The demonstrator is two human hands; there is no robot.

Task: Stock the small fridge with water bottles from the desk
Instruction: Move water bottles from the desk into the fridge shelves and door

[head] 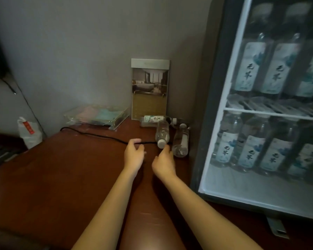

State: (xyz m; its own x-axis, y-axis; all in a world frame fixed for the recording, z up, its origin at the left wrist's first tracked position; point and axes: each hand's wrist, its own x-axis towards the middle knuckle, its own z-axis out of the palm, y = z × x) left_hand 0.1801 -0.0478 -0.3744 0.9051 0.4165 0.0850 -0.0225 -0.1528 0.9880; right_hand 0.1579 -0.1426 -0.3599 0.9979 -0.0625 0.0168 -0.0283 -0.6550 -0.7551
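At your far left a white bag (pixel 30 134) stands on the desk (pixel 61 168). A clear tray (pixel 98 116) sits by the wall, and a black cable (pixel 98 136) runs across the desk. Your left hand (pixel 134 154) hovers over the cable, fingers loosely curled, holding nothing. A sign (pixel 149 89) stands behind. Three bottles lie on the desk: the back bottle (pixel 153 120) at the sign's foot, the middle bottle (pixel 162 133) with its cap towards you, and the right bottle (pixel 181 141) beside the fridge (pixel 217 105). Your right hand (pixel 163 160) is relaxed and empty, fingertips at the middle bottle's cap; contact is unclear. Inside the fridge, stocked bottles (pixel 251 150) stand on two shelves.
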